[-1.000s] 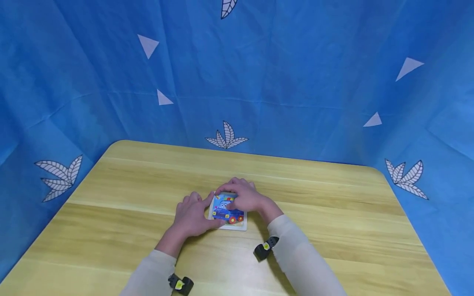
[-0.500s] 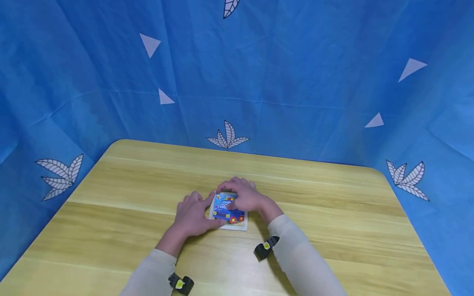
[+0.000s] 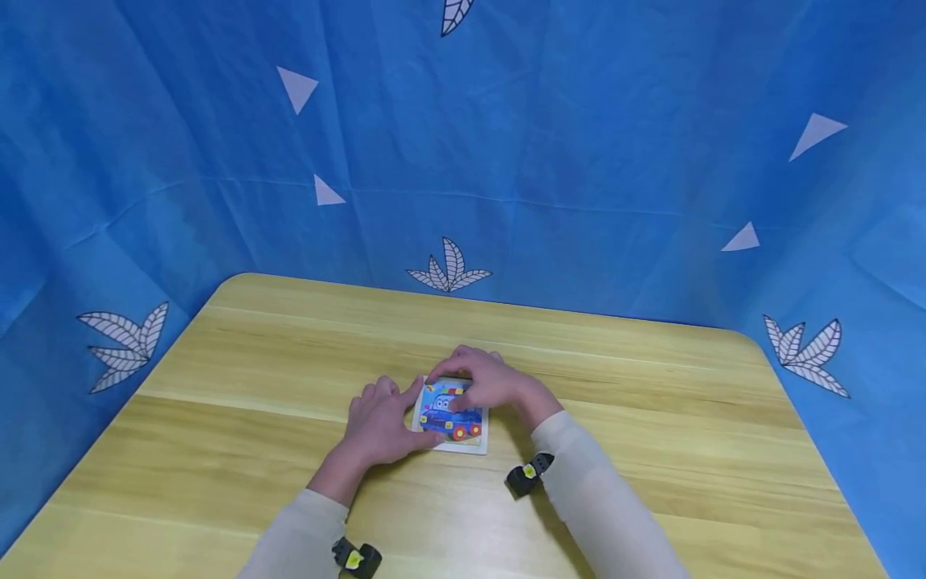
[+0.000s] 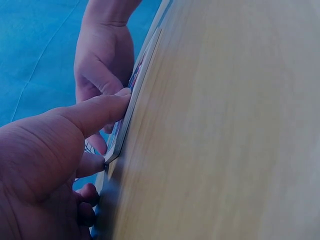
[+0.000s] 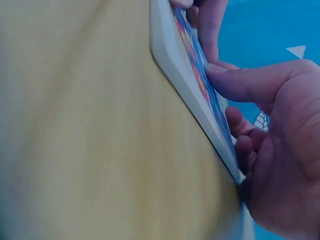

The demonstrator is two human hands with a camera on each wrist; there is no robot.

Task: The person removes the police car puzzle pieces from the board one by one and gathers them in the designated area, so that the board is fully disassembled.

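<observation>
A small square puzzle board [image 3: 440,416] with a pale rim lies flat on the table, showing a blue cartoon car with red wheels. My left hand [image 3: 379,426] holds it at the left, thumb on the near edge and index finger at the far-left corner. From the right, my right hand [image 3: 493,384] has its thumb on the picture and its index finger bent over to the far-left corner; the remaining fingers curl behind the far edge. Edge-on, the board [image 4: 141,82] shows its thickness in the left wrist view. Part of the picture is hidden under the right hand.
The wood-grain table [image 3: 651,418] has rounded far corners. Behind and beside it hangs a blue curtain [image 3: 579,145] printed with white triangles and leaves. A black wrist camera [image 3: 524,476] sits on the right sleeve, another wrist camera [image 3: 359,558] on the left.
The view has shifted slightly, so everything appears a little further right. Both hands keep nearly the same places on the board; the right forearm has swung slightly outward.
</observation>
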